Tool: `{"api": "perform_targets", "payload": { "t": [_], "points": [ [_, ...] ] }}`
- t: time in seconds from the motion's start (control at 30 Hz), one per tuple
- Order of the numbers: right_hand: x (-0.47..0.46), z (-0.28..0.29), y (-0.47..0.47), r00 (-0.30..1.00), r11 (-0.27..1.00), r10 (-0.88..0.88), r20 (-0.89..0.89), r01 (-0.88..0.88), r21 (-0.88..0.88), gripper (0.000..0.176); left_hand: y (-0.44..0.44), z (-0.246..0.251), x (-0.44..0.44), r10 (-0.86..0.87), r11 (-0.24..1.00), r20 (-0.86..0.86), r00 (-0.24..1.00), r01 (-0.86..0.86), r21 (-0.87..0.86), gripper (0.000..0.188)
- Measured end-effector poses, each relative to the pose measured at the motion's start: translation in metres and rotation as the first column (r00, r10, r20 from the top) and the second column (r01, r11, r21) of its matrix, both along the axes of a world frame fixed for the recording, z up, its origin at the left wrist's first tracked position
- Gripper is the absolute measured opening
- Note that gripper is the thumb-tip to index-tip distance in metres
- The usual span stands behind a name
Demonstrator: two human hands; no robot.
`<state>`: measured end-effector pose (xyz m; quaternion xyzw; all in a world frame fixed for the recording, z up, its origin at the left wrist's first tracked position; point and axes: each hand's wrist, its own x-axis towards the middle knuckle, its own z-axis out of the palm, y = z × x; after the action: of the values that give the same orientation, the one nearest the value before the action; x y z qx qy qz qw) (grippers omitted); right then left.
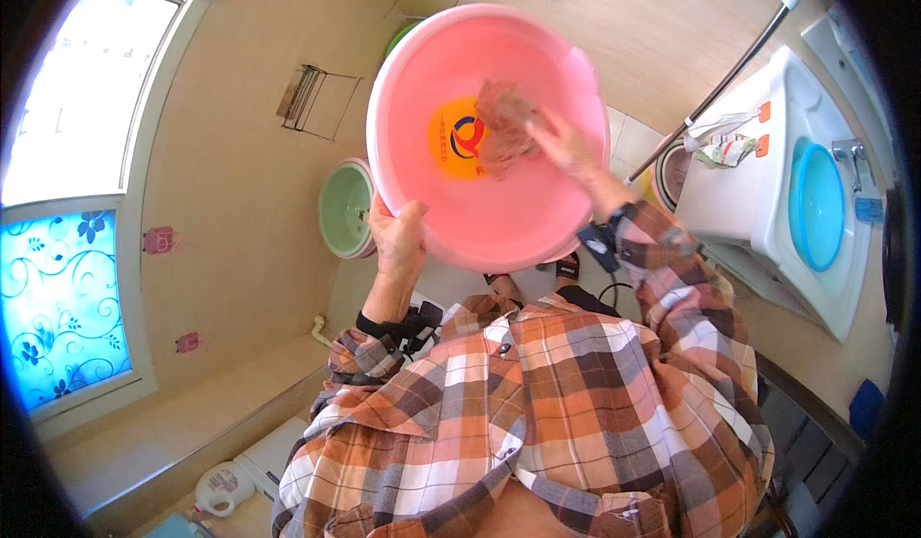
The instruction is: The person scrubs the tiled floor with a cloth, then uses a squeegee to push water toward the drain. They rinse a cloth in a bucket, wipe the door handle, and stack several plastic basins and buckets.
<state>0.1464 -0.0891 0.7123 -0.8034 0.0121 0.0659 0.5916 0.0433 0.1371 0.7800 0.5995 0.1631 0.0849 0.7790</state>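
Note:
A large pink plastic basin [496,229] is tilted up in front of me, its inside facing the camera, with an orange sticker at its middle. My left hand [399,236] grips the rim at the lower left, thumb on the inner side. Inside the basin, my right hand [565,146] is on a crumpled brownish cloth or mesh [507,124], which lies against the bottom, partly over the sticker. The right fingers and the cloth are blurred, and how firmly they hold it is unclear.
Left of the basin stands a green basin [345,207]. At right are a white washbasin [781,99] holding a blue basin [820,207], a leaning pole [734,70] and stacked tubs [670,171]. A wire rack [316,103] hangs on the wall; a white jug [224,488] is at lower left.

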Motion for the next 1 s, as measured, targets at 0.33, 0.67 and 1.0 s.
{"api": "perform_targets", "payload": {
  "t": [0.33, 0.67, 1.0],
  "points": [
    [0.067, -0.047, 0.06, 0.951, 0.528, 0.005, -0.309, 0.26, 0.809, 0.037, -0.025, -0.004, -0.04, -0.076, 0.993, -0.015, 0.997, 0.077, 0.09, 0.04],
    [-0.02, -0.027, 0.106, 0.353, 0.647, 0.721, 0.596, -0.653, -0.395, 0.021, 0.014, 0.024, -0.011, 0.044, 0.995, 0.178, 0.983, -0.059, 0.08, 0.039],
    [0.086, 0.002, 0.061, 0.333, 0.721, 0.578, 0.745, 0.219, -0.658, 0.028, 0.001, 0.044, -0.03, -0.012, 0.932, 0.1, 0.995, -0.025, 0.362, 0.038]
  ]
}}
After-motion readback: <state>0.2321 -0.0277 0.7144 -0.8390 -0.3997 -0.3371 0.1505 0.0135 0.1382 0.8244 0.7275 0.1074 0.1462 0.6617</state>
